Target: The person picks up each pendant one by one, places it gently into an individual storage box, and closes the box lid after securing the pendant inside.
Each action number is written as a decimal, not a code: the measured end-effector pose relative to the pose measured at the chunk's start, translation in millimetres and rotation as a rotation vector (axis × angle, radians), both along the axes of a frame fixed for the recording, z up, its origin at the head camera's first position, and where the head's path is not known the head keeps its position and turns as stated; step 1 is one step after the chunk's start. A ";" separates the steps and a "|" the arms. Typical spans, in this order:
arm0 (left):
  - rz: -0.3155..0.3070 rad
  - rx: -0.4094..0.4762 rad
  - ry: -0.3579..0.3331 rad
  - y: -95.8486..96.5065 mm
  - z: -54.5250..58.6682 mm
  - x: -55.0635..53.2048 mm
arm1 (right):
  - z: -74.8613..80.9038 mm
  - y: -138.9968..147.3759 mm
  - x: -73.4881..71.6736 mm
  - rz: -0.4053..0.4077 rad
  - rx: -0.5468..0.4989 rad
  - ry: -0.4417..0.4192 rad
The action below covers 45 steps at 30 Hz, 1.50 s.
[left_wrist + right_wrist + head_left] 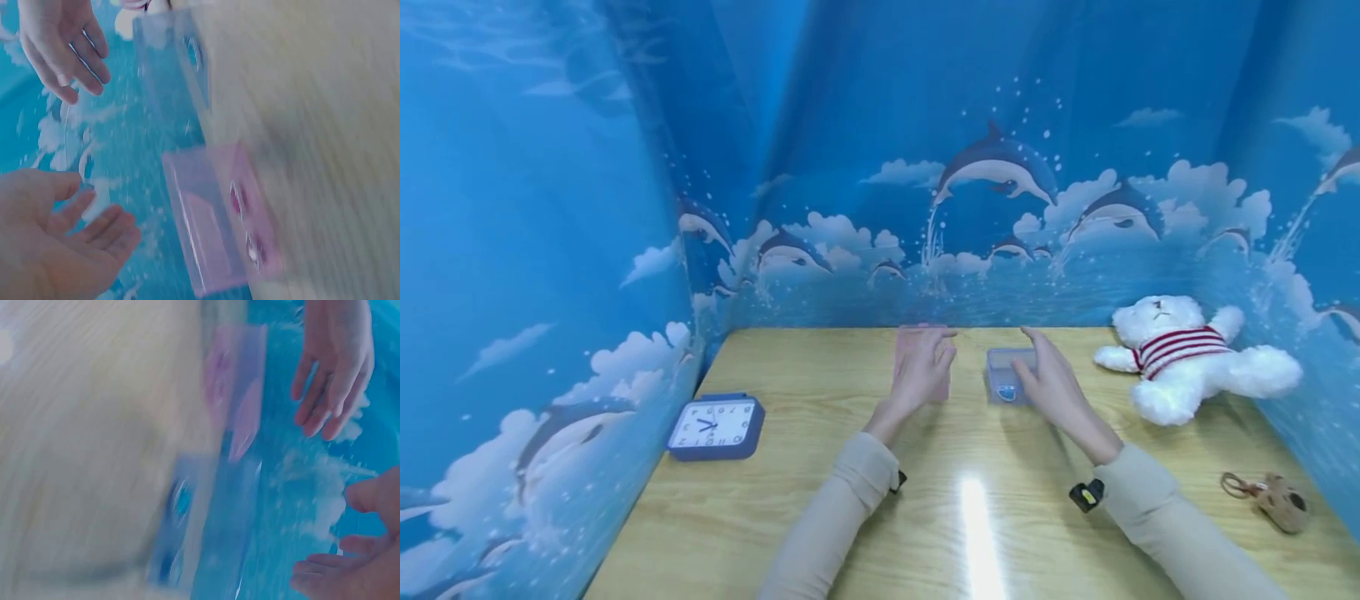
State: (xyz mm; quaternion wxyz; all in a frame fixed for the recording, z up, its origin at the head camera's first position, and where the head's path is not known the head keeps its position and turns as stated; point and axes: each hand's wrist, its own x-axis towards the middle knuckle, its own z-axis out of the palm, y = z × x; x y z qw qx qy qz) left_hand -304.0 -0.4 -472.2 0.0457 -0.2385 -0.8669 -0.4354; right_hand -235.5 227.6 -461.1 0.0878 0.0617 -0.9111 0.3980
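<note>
My left hand (919,371) is over a see-through pink box (901,354) in the head view, covering part of it, its fingers loosely spread. Two small shiny pieces show at one end of that pink box (215,219) in the left wrist view. Beside the pink box, to its right, stands a see-through blue box (1002,367) with a small blue and white piece in it. My right hand (1056,383) overlaps the blue box's right side, thumb apart from the fingers. In both wrist views, the two hands hold nothing and their fingers are relaxed, apart from the boxes.
On the wooden table (820,367), a blue-framed clock (715,427) lies at the left. A white teddy bear (1187,354) in a striped top lies at the back right, with a brown keychain (1279,502) nearer. A dolphin-print curtain (850,167) encloses the table's back and sides.
</note>
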 end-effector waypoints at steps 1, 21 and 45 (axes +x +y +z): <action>0.031 0.024 -0.030 -5.1 1.0 -2.5 | 3.4 -5.9 -1.8 0.006 -0.055 -0.021; 0.280 0.266 -0.496 -42.9 -15.7 -34.0 | -11.1 -87.1 -65.1 -0.007 -0.487 -0.411; 0.293 0.323 -0.427 -52.8 -13.1 -28.5 | -13.5 -103.7 -70.7 0.002 -0.677 -0.410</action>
